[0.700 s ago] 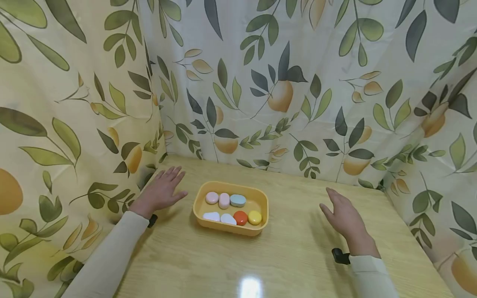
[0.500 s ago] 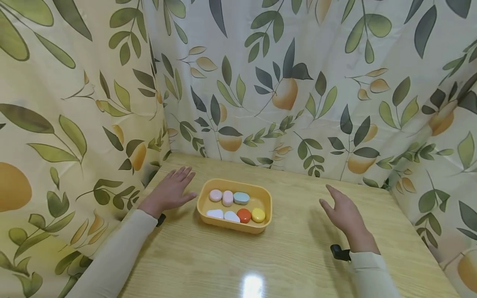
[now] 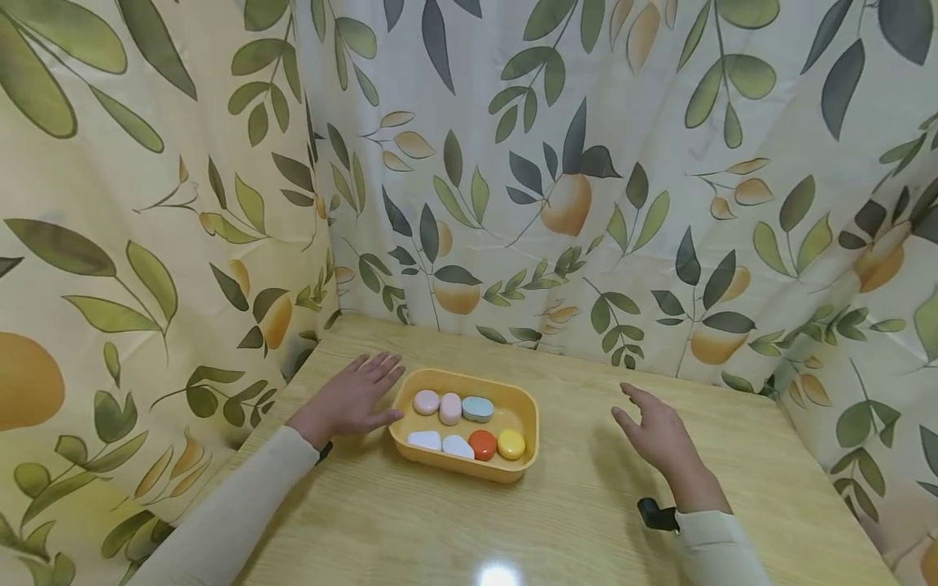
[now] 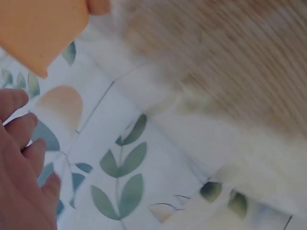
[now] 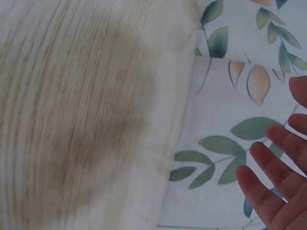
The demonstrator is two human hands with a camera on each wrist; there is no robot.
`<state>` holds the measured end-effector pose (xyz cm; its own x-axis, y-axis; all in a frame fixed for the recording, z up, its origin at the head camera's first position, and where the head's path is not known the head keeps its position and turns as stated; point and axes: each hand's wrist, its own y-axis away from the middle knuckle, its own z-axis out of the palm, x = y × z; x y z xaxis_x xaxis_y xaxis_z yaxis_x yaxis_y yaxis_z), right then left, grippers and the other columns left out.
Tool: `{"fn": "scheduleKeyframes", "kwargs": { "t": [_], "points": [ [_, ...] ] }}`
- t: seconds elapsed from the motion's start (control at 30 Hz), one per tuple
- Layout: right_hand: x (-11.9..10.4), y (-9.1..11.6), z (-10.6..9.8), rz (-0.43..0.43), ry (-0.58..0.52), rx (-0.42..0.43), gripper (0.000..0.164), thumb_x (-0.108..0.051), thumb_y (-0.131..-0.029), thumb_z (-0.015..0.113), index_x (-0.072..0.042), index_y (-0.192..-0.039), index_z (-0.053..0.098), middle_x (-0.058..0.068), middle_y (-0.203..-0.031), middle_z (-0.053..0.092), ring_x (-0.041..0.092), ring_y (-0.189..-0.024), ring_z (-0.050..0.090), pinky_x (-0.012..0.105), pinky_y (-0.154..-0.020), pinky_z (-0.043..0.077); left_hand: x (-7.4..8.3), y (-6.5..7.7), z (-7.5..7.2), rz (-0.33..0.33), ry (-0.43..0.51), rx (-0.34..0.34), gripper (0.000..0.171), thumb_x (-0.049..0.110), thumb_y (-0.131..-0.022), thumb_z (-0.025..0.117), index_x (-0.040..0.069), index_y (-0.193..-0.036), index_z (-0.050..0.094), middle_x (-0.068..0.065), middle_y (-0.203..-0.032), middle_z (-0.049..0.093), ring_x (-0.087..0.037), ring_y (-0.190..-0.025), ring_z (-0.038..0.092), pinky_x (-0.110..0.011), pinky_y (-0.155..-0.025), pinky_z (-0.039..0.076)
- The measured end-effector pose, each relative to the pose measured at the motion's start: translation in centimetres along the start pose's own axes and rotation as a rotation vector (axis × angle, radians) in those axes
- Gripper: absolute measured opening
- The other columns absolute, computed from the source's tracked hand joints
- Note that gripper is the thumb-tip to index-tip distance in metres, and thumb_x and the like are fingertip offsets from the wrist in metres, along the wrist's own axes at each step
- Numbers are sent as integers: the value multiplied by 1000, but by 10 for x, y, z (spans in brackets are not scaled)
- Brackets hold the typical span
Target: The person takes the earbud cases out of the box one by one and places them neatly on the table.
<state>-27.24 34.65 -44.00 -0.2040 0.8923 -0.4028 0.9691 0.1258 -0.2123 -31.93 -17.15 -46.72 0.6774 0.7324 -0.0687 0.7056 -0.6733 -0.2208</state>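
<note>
My left hand [image 3: 353, 400] and right hand [image 3: 663, 439] with fingers loosely extended, wooden table [image 3: 579, 513] below them, yellow tray [image 3: 462, 470] by my left thumb, touch unclear, seven smooth pieces [image 3: 482, 445] inside, leaf-patterned cloth [image 3: 513, 273] beyond my fingertips

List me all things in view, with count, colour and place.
Tray: 1, yellow-orange, on table
Pink pieces: 2, pink, tray's back left
Blue piece: 1, blue, back row right
White pieces: 2, white, front left
Red piece: 1, red, beside yellow
Yellow piece: 1, yellow, front right
Table: 1, light wood, under tray
Curtain: count unclear, leafy cream, behind and beside table
Glare: 1, white, table's near side
Wrist devices: 2, black, one per wrist
Sleeves: 2, cream, both forearms
Left hand: 1, bare, thumb by tray's left edge
Right hand: 1, bare, right of tray
</note>
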Motion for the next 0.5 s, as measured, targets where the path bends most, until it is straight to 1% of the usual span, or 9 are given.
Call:
{"fn": "scheduleKeyframes", "kwargs": {
  "t": [0.13, 0.23, 0.3, 0.4, 0.5],
  "points": [
    [-4, -4, 8, -32, 3, -10, 58, -33, -100, 54, 4, -144, 41, 30, -137, 48, 49, -120, 48, 63, -94, 39, 4, 1, -1, 54, -58, -5, 84, 68, -95, 36, 5, -150, 37, -14, -157, 27, -32, -145, 17, -52, -116, 11],
    [-7, -8, 11, -57, 3, -7, 56, -30, -100, 56, 4, -142, 43, 30, -135, 50, 49, -119, 50, 63, -94, 39, 7, -1, 0, 73, -88, -25, 85, 70, -95, 32, 6, -152, 35, -12, -158, 25, -30, -146, 15, -50, -116, 9],
    [-10, -11, 12, -68, 3, -7, 55, -29, -100, 56, 5, -141, 44, 30, -132, 52, 49, -117, 51, 63, -93, 40, 9, -3, 2, 77, -70, -55, 86, 70, -96, 28, 6, -153, 31, -12, -159, 24, -29, -146, 14, -49, -116, 9],
    [-13, -16, 16, -80, -3, -19, 53, -27, -100, 57, 4, -141, 45, 28, -131, 55, 47, -116, 53, 62, -92, 41, 11, -3, 7, 66, -13, -104, 86, 69, -97, 22, 4, -154, 27, -12, -159, 21, -29, -146, 13, -48, -117, 9],
    [-16, -22, 21, -101, -6, -43, 54, -29, -100, 56, 4, -142, 45, 27, -132, 55, 45, -116, 54, 61, -92, 42, 10, 1, 11, 41, 19, -118, 85, 67, -98, 20, 3, -154, 25, -12, -159, 22, -29, -146, 14, -48, -117, 10]
  ]
}}
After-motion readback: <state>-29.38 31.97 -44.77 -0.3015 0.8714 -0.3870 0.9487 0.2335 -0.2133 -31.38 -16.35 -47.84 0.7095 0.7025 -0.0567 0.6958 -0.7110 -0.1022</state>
